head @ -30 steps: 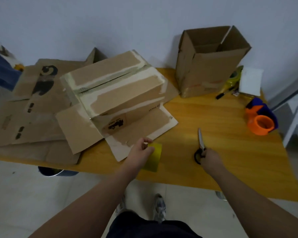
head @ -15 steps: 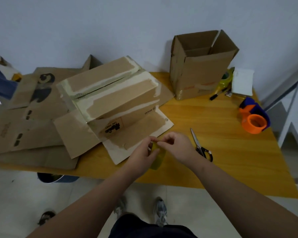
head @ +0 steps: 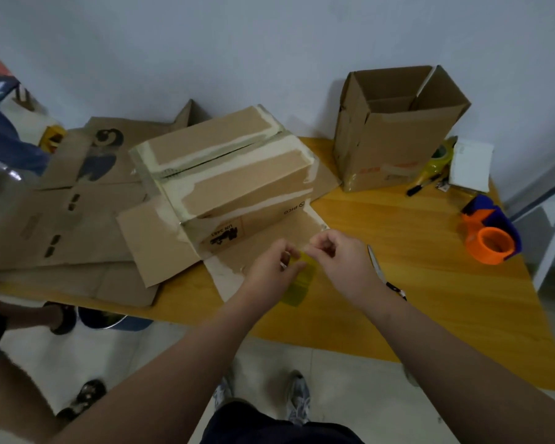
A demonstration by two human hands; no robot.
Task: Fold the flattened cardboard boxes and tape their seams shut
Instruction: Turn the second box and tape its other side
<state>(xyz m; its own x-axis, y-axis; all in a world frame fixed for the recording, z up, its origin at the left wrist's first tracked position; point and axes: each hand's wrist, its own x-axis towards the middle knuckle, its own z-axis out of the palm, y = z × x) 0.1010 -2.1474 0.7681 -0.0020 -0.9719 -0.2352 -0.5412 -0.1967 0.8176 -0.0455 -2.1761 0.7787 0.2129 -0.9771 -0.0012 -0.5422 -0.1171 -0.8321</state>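
A folded cardboard box [head: 234, 177] lies on the wooden table [head: 398, 238], its top seam open as a dark slit and its lower flaps spread flat. A short yellow strip of tape [head: 300, 282] hangs over the near flap. My left hand [head: 271, 272] pinches the strip's top edge. My right hand [head: 342, 261] pinches the same edge from the right. Both hands hover in front of the box. The scissors [head: 383, 274] lie on the table, mostly hidden behind my right wrist.
An upright open box [head: 394, 133] stands at the back right. An orange and blue tape dispenser [head: 489, 237] sits at the right edge, a yellow-green tape gun [head: 438, 163] and white paper [head: 470, 165] behind it. Flattened cardboard [head: 68, 200] covers the left. Another person's feet [head: 84, 398] stand lower left.
My right hand let go of the scissors, left them on the table and came over to the tape strip. Both hands now pinch the strip, which hangs folded lower.
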